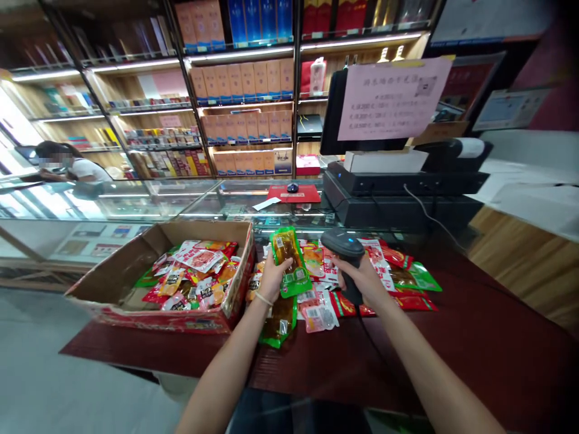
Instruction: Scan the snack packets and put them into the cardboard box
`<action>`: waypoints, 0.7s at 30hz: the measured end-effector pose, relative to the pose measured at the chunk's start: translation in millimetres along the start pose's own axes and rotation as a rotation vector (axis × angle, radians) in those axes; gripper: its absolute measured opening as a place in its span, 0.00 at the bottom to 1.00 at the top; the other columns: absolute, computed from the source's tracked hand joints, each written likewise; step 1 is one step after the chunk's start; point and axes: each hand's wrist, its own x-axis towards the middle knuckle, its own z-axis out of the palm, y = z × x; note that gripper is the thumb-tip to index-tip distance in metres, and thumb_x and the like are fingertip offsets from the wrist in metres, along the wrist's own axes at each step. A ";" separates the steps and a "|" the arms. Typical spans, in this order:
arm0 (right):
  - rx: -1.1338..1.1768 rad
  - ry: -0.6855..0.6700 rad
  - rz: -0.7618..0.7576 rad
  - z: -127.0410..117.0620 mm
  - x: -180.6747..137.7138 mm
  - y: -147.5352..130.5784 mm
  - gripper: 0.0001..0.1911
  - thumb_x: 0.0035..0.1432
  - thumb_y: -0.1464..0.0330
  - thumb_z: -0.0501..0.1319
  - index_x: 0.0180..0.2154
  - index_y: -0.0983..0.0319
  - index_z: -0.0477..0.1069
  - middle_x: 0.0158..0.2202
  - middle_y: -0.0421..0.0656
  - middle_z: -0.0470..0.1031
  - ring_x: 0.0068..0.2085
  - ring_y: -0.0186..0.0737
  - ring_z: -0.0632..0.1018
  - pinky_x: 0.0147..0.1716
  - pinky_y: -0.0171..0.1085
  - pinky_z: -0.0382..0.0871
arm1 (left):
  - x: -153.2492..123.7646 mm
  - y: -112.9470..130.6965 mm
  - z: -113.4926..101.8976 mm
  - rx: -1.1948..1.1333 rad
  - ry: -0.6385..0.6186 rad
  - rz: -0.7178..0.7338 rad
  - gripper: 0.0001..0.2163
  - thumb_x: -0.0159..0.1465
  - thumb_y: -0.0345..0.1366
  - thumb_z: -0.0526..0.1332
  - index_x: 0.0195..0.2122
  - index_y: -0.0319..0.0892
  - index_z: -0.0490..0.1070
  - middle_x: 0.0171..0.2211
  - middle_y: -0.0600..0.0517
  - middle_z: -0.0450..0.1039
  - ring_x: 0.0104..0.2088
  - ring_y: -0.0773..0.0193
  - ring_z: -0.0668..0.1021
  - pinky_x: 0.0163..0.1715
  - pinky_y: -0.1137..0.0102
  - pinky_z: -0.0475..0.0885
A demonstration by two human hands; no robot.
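Observation:
My left hand (271, 278) is closed around a green snack packet (291, 259) and holds it upright above the dark red counter (474, 337). My right hand (362, 278) grips a black barcode scanner (344, 248), its head turned toward the packet; its cable trails back toward me. Under and around both hands lies a heap of red and green snack packets (402, 274). Another green packet (279, 322) lies flat below my left wrist.
An open cardboard box (113, 277) full of snack packets stands at the left of the counter. A black cash register (407, 193) with a monitor and pink notice stands behind. Glass display cases and stocked shelves fill the back. Another person sits at far left (76, 166).

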 end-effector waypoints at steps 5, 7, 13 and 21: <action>-0.042 -0.055 0.054 23.5 1.2 26.1 0.18 0.51 0.52 0.67 0.31 0.60 0.71 0.13 0.36 0.67 0.14 0.34 0.66 0.15 0.34 0.61 | 8.6 -12.2 -18.2 0.264 -0.046 0.010 0.23 0.54 0.36 0.68 0.51 0.40 0.70 0.49 0.45 0.77 0.49 0.54 0.79 0.51 0.60 0.73; -0.098 -0.067 0.083 25.9 -2.5 36.8 0.18 0.49 0.53 0.68 0.32 0.59 0.70 0.13 0.36 0.67 0.14 0.35 0.66 0.15 0.35 0.62 | 9.8 -16.2 -21.6 0.290 -0.067 -0.024 0.20 0.54 0.37 0.68 0.48 0.39 0.72 0.47 0.45 0.78 0.48 0.54 0.79 0.51 0.59 0.72; -0.174 -0.110 0.083 26.4 -8.2 49.9 0.18 0.50 0.56 0.68 0.36 0.60 0.70 0.17 0.35 0.69 0.17 0.36 0.69 0.18 0.35 0.63 | 9.2 -21.0 -22.4 0.298 -0.119 -0.023 0.21 0.55 0.36 0.67 0.50 0.39 0.72 0.49 0.46 0.77 0.49 0.55 0.78 0.52 0.60 0.70; -0.189 -0.110 0.121 25.5 -8.8 44.9 0.17 0.50 0.57 0.69 0.35 0.60 0.68 0.17 0.35 0.69 0.16 0.35 0.69 0.16 0.35 0.62 | 12.1 -24.2 -25.4 0.416 -0.168 0.008 0.16 0.58 0.36 0.64 0.47 0.37 0.74 0.47 0.45 0.78 0.46 0.54 0.79 0.51 0.59 0.71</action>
